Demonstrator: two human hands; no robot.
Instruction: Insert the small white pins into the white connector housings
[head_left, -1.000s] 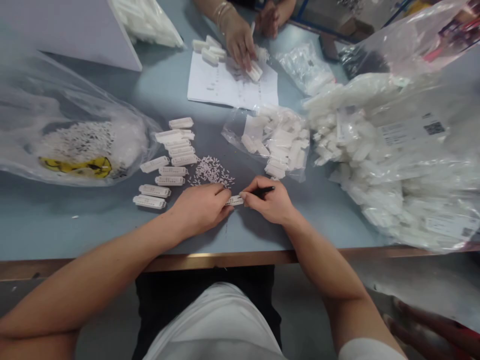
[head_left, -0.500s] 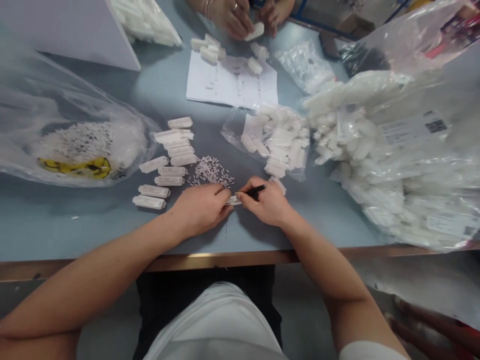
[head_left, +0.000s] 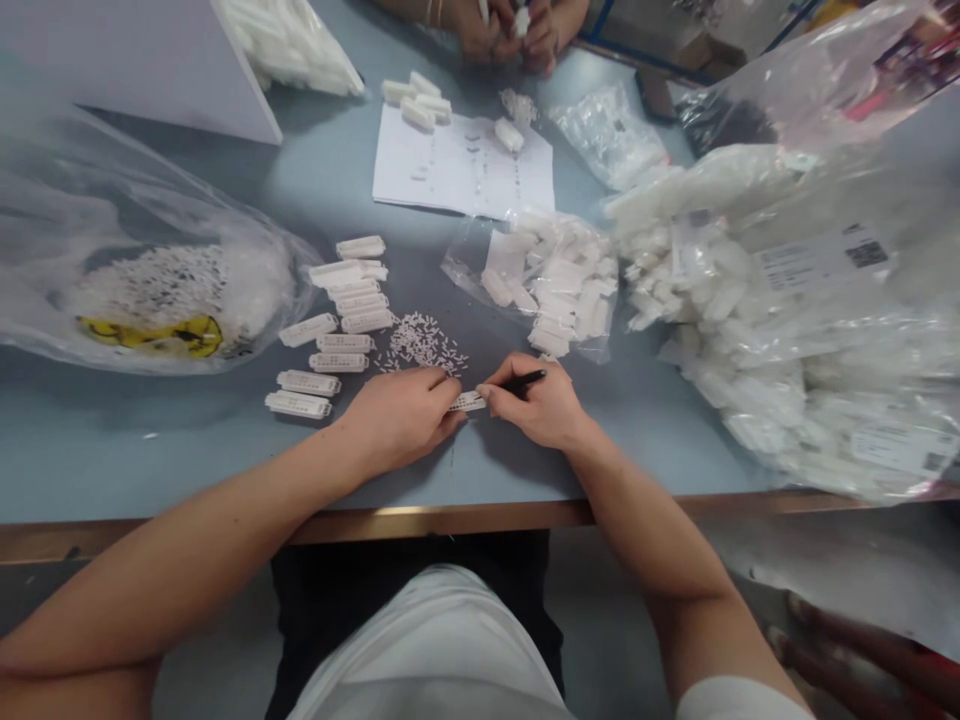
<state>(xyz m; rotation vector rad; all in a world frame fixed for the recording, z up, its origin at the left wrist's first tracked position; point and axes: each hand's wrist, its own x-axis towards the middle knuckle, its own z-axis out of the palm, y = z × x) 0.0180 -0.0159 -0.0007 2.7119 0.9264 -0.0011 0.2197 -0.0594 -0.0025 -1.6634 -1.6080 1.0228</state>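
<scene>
My left hand (head_left: 401,415) is closed on a small white plastic connector block (head_left: 468,402) and holds it down on the grey-blue table (head_left: 225,450). My right hand (head_left: 541,405) pinches a thin black tool (head_left: 523,379), with its tip at the block's right end. Just behind my hands lies a small heap of tiny white pins (head_left: 421,345). To the left, several white connector blocks (head_left: 337,320) lie in rows.
An open clear bag of white blocks (head_left: 555,280) lies behind my right hand. Large bags of parts fill the right side (head_left: 810,330) and the left (head_left: 142,270). Another person's hands (head_left: 510,25) work at the far edge, near a paper sheet (head_left: 461,170).
My right hand tilted the black tool a little and came back to its place. The other person's hands left the paper sheet and drew back to the far edge.
</scene>
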